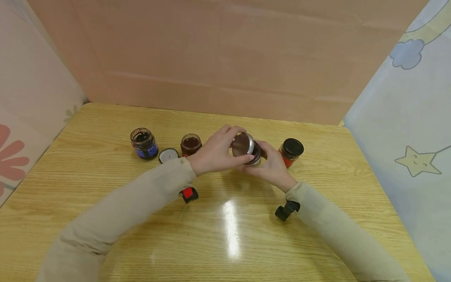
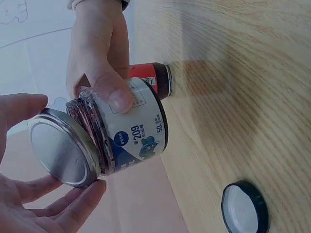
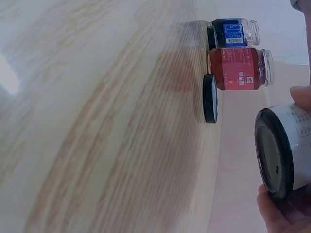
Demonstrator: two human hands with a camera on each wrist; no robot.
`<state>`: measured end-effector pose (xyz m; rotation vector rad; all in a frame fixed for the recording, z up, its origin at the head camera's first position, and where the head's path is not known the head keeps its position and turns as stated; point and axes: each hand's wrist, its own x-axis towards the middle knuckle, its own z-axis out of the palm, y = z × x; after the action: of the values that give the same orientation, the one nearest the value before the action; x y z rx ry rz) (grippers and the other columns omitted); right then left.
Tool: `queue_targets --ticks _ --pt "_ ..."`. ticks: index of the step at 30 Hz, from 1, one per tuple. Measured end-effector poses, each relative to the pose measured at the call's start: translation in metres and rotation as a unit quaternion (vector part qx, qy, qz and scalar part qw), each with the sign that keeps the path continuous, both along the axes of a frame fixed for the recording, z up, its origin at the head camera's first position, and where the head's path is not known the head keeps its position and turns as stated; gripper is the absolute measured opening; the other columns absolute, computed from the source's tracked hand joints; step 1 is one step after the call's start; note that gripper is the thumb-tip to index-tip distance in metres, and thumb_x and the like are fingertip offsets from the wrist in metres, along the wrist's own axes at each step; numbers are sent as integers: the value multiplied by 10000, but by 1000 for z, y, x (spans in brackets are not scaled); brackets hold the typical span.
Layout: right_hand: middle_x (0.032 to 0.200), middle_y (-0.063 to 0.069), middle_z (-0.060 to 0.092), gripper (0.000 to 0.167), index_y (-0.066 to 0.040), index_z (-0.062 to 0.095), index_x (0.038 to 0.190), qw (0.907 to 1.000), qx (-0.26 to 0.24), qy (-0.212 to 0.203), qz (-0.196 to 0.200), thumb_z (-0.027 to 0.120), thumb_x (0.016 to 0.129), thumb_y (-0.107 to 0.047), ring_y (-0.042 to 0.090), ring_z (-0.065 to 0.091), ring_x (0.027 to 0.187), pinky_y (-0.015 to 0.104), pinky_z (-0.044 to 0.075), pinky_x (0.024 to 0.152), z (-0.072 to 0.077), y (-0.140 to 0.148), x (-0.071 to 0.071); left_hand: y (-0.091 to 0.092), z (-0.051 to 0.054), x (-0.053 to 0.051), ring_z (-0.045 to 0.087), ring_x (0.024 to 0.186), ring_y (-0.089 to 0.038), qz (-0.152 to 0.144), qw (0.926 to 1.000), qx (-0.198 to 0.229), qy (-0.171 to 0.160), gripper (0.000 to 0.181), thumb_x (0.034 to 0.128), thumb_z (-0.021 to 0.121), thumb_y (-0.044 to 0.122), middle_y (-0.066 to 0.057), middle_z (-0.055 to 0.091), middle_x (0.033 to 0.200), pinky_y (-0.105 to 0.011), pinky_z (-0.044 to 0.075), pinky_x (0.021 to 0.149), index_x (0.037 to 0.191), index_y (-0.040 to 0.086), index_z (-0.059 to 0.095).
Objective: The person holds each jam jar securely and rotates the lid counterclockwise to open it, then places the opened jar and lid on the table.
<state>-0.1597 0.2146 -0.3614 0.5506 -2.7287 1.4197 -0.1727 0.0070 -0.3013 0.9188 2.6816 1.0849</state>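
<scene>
My left hand (image 1: 216, 150) grips a silver metal lid (image 1: 242, 144) by its edge, thumb on one side and fingers on the other. The lid stands tilted at the mouth of a jar (image 1: 256, 154) with a white and blue label (image 2: 133, 126); crinkled film shows around the jar's neck in the left wrist view. My right hand (image 1: 273, 168) holds this jar round its body, thumb across the label. In the right wrist view its dark base (image 3: 272, 150) faces the camera, raised off the table. Whether lid and rim touch all round, I cannot tell.
Left on the wooden table (image 1: 211, 243) stand an open blue-labelled jar (image 1: 145, 145) and an open red-labelled jar (image 3: 238, 68). A loose lid (image 1: 169, 155) lies between them, another dark lid (image 3: 210, 99) beside the red one. Rightward is a black-lidded jar (image 1: 291, 150).
</scene>
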Motion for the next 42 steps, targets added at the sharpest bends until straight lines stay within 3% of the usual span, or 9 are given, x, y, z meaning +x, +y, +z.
queue_targets --ticks 7,15,26,32,42 --pt "1308 69 560 746 -103 483 1359 9997 -45 -202 -157 849 723 -234 234 546 1204 439 438 1025 -1 1 0 -3 -3 0 526 1121 -216 -86 9998 154 116 668 861 684 377 -101 499 1291 -365 475 959 1382 50 421" --pt "1285 96 576 705 -67 484 1340 9994 -226 -219 -172 835 736 -163 236 566 1180 422 450 1015 -3 5 0 -7 -5 1 535 1149 -230 13 9996 272 -19 696 825 743 316 -99 524 1268 -364 461 981 1362 22 411" --pt "1285 66 565 727 -112 456 1360 9986 -116 -447 -241 829 749 -237 229 571 1164 450 463 982 -2 8 1 -9 -9 -1 565 1056 -239 278 9984 469 -177 737 731 838 214 -115 530 1241 -329 494 899 1309 6 430" --pt "1275 90 570 727 -87 444 1363 9980 -31 -503 -376 818 760 -247 242 570 1159 448 465 978 -5 10 0 -10 -11 -1 555 1097 -274 313 9988 205 -308 825 749 823 191 -142 480 1313 -345 487 923 1410 -3 369" --pt "1281 119 571 762 -82 426 1374 9947 376 -514 -802 814 755 -298 286 546 1175 504 430 989 -4 16 1 -5 -20 0 539 1121 -263 442 9983 -110 -357 788 750 819 178 -148 473 1331 -374 474 958 1403 -10 420"
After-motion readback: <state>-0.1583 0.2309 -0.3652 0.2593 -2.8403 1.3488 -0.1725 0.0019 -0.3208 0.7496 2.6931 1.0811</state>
